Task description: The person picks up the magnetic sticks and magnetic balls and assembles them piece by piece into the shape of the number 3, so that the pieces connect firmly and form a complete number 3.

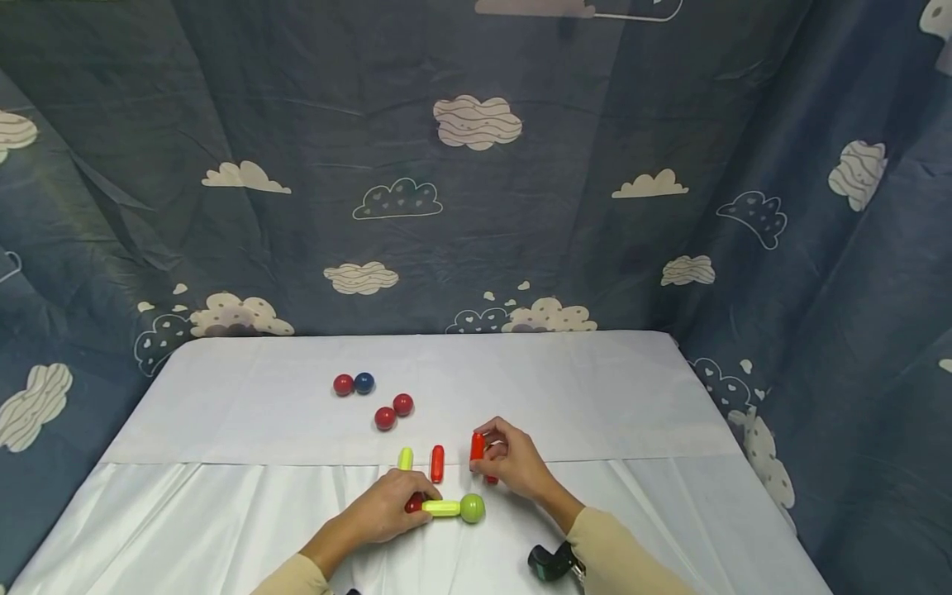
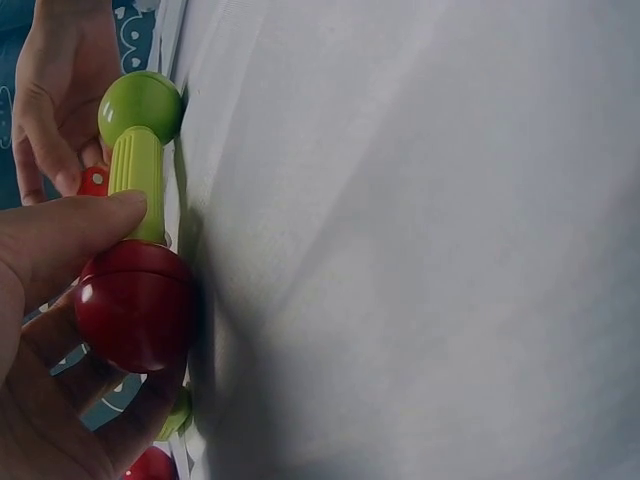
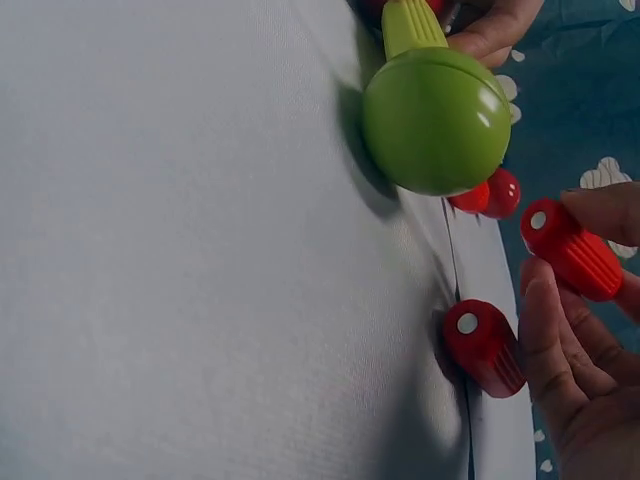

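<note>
My left hand [image 1: 388, 506] grips a joined piece by its dark red ball [image 2: 138, 305]. From that ball runs a ribbed yellow-green rod [image 1: 443, 508], with a green ball [image 1: 472, 507] on its far end. The thumb lies along the rod in the left wrist view. My right hand [image 1: 518, 459] pinches a ribbed red rod [image 3: 572, 248] between thumb and fingers, its pale end spot facing the camera. Just beneath these fingers, a second red rod [image 3: 486, 348] lies on the cloth. Between the hands are another red rod [image 1: 437, 464] and a yellow-green rod [image 1: 405, 459].
Farther back on the white-covered table [image 1: 565, 388] sit a red ball [image 1: 343, 385] touching a blue ball [image 1: 364, 383], and two more red balls [image 1: 384, 418] side by side. A black device [image 1: 549, 564] shows by the right sleeve. Cloud-patterned curtain [image 1: 521, 207] hangs behind.
</note>
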`<state>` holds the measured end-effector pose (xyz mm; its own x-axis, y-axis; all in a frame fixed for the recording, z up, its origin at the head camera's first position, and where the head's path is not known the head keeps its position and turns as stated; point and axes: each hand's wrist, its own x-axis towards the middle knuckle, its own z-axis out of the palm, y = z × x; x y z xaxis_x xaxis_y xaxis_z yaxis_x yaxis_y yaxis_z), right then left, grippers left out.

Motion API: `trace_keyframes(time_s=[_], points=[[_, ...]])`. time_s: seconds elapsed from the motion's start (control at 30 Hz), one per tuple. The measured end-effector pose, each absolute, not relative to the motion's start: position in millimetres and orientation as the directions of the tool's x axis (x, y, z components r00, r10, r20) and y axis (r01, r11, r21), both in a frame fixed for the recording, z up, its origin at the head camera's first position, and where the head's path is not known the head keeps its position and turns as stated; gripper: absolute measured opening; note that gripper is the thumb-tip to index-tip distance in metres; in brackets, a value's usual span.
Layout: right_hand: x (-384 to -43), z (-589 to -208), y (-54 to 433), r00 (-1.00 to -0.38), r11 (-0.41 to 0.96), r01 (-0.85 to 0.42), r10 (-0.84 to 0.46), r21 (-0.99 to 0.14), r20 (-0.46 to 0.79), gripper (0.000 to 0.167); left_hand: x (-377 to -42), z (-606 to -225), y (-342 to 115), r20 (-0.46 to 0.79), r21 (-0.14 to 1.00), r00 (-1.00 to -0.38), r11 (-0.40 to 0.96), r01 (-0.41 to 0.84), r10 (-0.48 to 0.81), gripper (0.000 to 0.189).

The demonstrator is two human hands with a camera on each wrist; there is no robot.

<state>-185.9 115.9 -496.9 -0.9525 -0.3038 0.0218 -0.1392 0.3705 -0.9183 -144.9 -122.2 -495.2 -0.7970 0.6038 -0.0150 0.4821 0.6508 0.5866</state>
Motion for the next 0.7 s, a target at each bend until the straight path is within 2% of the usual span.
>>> trace_keyframes(time_s=[0.2,0.7], points=[[-183.0,-499.6,114.7,-0.938,0.306,-0.113,-0.347,-0.945,0.000,0.034,-145.2,-496.4,-122.1,0.002,0.581,-0.795,0.646,0.495,0.607,0.019],[-180.6,-493.4,114.7,-0.914,0.440,-0.170,-0.405,-0.882,-0.026,0.027,-145.4,-496.6,-121.8,-0.008,0.591,-0.800,0.648,0.480,0.600,0.019]])
